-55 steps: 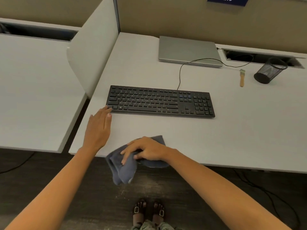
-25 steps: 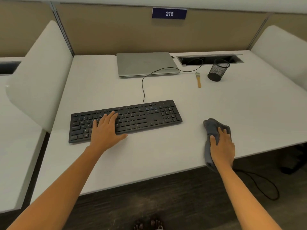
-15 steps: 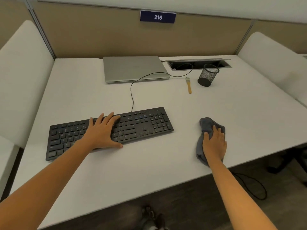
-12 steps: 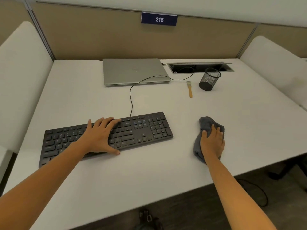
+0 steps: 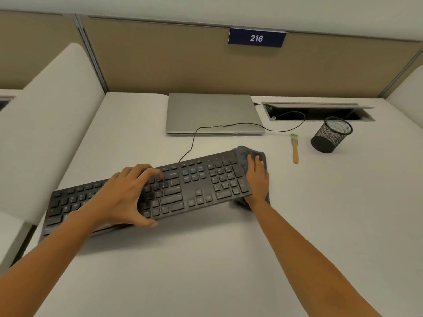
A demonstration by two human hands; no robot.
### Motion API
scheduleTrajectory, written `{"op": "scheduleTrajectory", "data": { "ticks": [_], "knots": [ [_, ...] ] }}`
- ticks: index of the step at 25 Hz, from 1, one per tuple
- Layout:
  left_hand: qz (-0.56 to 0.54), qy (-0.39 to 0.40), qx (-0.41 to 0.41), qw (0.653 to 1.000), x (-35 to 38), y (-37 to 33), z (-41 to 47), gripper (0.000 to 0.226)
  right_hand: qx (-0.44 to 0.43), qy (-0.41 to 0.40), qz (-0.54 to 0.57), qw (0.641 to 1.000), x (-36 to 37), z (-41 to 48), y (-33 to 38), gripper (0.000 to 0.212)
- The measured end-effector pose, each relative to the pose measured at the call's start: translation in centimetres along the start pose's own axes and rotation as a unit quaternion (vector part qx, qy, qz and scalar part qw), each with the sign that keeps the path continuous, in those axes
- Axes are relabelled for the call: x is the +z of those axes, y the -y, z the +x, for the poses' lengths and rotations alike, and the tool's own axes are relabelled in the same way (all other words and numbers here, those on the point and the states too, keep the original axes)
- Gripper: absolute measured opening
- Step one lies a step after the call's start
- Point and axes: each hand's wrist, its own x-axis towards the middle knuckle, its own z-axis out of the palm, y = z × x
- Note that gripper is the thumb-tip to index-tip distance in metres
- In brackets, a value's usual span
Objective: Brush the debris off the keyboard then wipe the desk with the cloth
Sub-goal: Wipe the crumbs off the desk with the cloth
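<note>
Head view: white desk [image 5: 320,213], tan partition [image 5: 160,60]; left hand [image 5: 123,195] grips keyboard [image 5: 196,186], right hand [image 5: 257,177] flat on cloth [image 5: 242,154].

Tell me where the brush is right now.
Head view: the brush lies flat on the desk right of centre, just left of the black mesh cup, beyond the right hand pressing the cloth at the right end of the keyboard.

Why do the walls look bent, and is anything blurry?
Head view: the wide-angle lens bows the partition and desk edges; the keyboard looks smeared at its left end; lighting is soft, no glare, with a diffuse shadow under the keyboard.
</note>
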Motion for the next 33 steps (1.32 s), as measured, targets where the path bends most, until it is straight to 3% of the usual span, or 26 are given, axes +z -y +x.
{"op": "scheduleTrajectory", "data": {
  "ticks": [2,5,6,9,12,14,17,21,23,25,27,28,31,33],
  "knots": [
    [0.008,-0.007,-0.016,1.000,-1.6,0.9,0.3,0.104,-0.072,0.060,-0.002,0.996,1.7,0.1,3.5,0.068],
    [0.019,-0.019,-0.032,0.999,-3.3,1.7,1.0,0.104,-0.156,0.234,-0.002,0.960,3.8,-2.4,9.8,0.028],
    [0.019,-0.019,-0.039,0.999,-3.6,1.7,1.1,0.105,-0.164,0.261,0.024,0.951,4.4,-3.5,12.6,0.027],
    [0.009,-0.027,-0.043,0.999,-3.9,1.5,1.4,0.105,-0.326,0.277,0.015,0.904,6.6,-8.7,20.1,0.059],
    [0.009,-0.028,-0.038,0.999,-3.8,0.9,1.8,0.106,-0.482,0.306,0.022,0.821,8.8,-14.8,22.5,0.056],
    [0.013,-0.023,-0.032,0.999,-3.5,0.5,1.9,0.105,-0.553,0.264,0.044,0.789,8.9,-17.7,20.6,0.050],
    [0.009,-0.015,-0.029,0.999,-2.7,0.1,1.7,0.105,-0.515,0.175,0.072,0.836,7.9,-17.6,14.2,0.047],
    [-0.007,0.011,-0.037,0.999,-1.6,-0.2,1.4,0.104,-0.288,0.083,0.053,0.953,2.9,-13.8,0.6,0.053],
    [-0.012,0.017,-0.036,0.999,-1.0,-0.3,1.2,0.104,-0.140,0.017,0.031,0.990,-0.8,-12.5,-7.0,0.057],
    [-0.015,0.017,-0.033,0.999,-0.3,-0.5,1.0,0.104,0.013,-0.032,0.027,0.999,-3.8,-12.2,-12.3,0.055],
    [-0.016,0.023,-0.025,0.999,0.4,-0.9,0.8,0.104,0.113,-0.070,0.019,0.991,-4.7,-12.7,-13.5,0.053],
    [-0.019,0.027,-0.022,0.999,0.7,-1.1,0.6,0.103,0.116,-0.078,0.011,0.990,-4.3,-13.1,-12.5,0.054],
    [-0.032,0.030,-0.016,0.999,1.8,-1.6,0.0,0.103,0.001,-0.041,0.011,0.999,-1.9,-15.7,-8.2,0.055],
    [-0.034,0.024,-0.008,0.999,2.6,-1.6,-0.6,0.103,-0.031,-0.018,-0.002,0.999,-1.4,-17.5,-7.9,0.055]
  ]
}}
